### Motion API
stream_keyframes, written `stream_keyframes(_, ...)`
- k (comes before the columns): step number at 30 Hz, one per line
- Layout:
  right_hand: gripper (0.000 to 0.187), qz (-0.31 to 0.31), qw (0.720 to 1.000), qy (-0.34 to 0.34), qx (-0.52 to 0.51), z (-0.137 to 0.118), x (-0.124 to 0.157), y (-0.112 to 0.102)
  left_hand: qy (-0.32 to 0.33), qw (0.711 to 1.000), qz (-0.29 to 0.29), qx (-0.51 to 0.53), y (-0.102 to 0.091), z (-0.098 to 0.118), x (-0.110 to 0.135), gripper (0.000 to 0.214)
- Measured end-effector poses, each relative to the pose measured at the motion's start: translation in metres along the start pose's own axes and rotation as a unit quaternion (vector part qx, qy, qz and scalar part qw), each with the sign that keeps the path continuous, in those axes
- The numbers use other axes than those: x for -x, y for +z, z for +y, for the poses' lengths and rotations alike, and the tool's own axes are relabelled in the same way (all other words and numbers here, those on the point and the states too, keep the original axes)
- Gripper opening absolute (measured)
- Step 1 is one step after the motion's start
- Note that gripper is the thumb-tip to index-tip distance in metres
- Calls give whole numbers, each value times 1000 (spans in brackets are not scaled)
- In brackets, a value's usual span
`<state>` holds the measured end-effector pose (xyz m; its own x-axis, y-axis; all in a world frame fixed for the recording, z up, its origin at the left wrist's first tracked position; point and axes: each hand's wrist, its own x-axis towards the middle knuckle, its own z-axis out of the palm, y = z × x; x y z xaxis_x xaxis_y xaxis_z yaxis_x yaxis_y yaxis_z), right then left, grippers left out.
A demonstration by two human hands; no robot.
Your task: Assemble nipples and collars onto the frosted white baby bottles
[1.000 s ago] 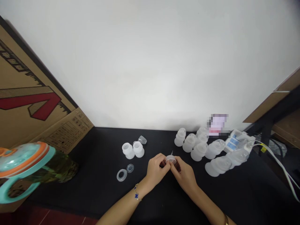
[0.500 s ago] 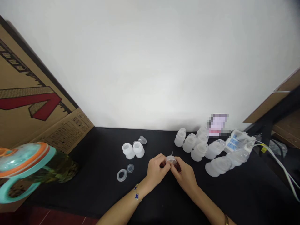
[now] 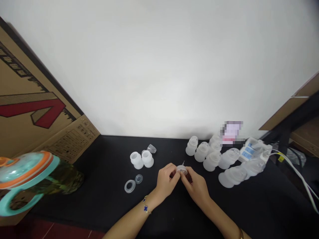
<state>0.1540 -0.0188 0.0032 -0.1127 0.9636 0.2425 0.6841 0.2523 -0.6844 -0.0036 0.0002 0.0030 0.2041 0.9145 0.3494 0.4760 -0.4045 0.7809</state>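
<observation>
My hands pinch a small clear plastic part above the black counter.

My left hand [image 3: 167, 181] and right hand [image 3: 196, 186] meet fingertip to fingertip, both closed on the small clear plastic part [image 3: 181, 171], held just over the counter [image 3: 99, 199] near its middle. A bracelet [image 3: 145, 207] shows on my left wrist. To the left lie a clear ring [image 3: 129, 186] and a small disc [image 3: 138, 179], with two white cups [image 3: 141, 159] just beyond them. To the right stands a cluster of translucent bottles [image 3: 216, 159], a white power strip [image 3: 251, 151] behind them. At far left, a cardboard box [image 3: 37, 109] leans against the wall, with a teal and orange cup [image 3: 22, 176] nearer to me.
</observation>
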Motion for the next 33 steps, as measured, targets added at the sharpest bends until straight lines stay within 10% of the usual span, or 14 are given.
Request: stream_keyframes(33, 27, -3, 1000, -18, -10, -3, 0, -4, -6, 1000, 21, -23, 0, 1, -1, 28)
